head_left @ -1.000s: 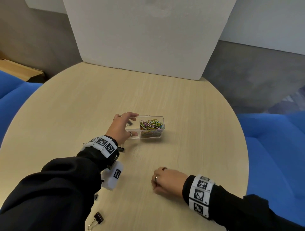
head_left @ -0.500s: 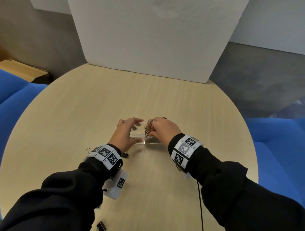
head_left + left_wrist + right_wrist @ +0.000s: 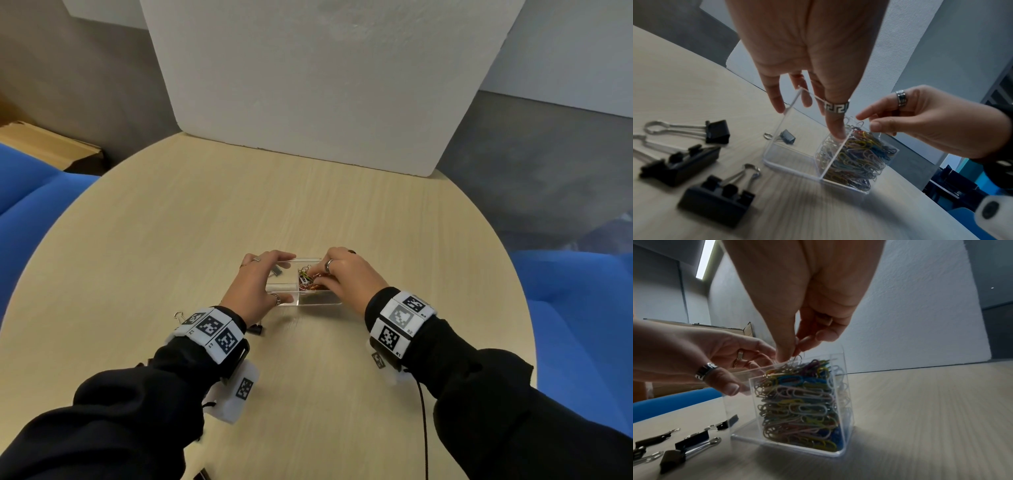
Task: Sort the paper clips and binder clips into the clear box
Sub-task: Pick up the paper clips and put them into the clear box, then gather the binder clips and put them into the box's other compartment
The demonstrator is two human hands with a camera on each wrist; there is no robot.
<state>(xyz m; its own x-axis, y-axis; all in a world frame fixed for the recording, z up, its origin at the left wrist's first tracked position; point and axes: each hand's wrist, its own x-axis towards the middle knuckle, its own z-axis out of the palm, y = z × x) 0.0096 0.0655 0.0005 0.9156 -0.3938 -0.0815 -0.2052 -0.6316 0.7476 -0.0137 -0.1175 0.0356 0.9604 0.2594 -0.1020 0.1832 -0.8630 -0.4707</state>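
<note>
The clear box [image 3: 308, 289] stands mid-table, its right half heaped with paper clips [image 3: 801, 404], its left half bare. The left hand [image 3: 255, 291] grips the box's left end; the right hand [image 3: 346, 277] pinches a clip above the heap. Binder clips [image 3: 701, 164] lie loose beside it. The pile is brimming (clips already poke over the rim), so another could slide out or spill across the divider.

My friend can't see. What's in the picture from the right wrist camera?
A right hand pinches a paper clip over a clear box stuffed with colourful clips, while the left hand holds the box; black binder clips lie beside it.
</note>
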